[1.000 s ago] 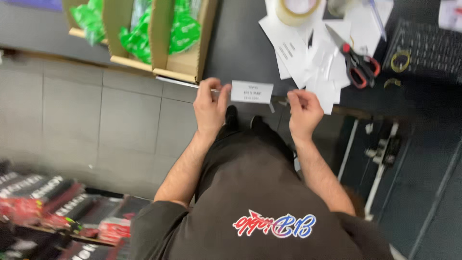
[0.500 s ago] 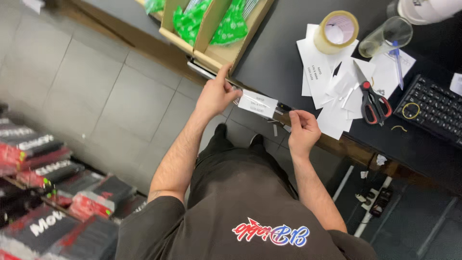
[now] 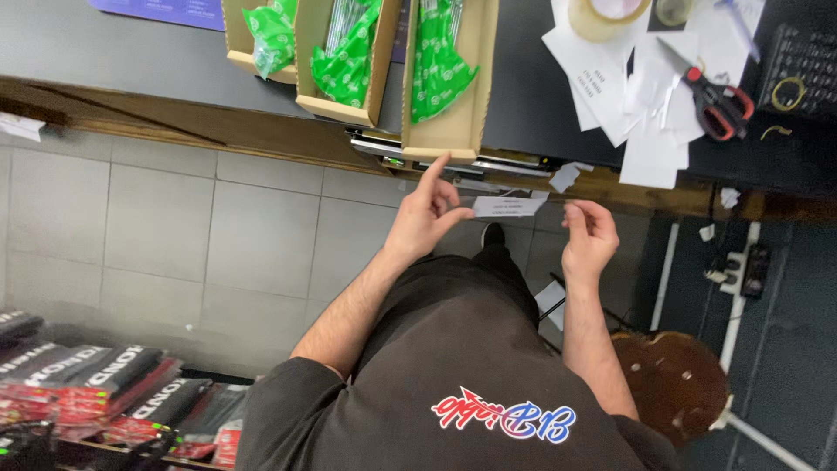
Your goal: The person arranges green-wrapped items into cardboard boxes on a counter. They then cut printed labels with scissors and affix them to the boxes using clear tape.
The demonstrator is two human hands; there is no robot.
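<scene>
**Paper slip held in front of the counter edge**

Your left hand [image 3: 429, 212] pinches one end of a small white paper slip [image 3: 508, 207]. The slip sticks out toward your right hand [image 3: 589, 234], which is half curled and not touching it. Both hands are just in front of the counter [image 3: 131, 52] edge, below a cardboard box [image 3: 453, 131].

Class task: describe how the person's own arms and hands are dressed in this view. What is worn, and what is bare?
Both forearms are bare to the hands. The left hand and right hand wear no gloves; no rings or watch can be made out. A dark grey short-sleeved shirt covers the upper arms, with a red and blue printed design on its front.
</scene>
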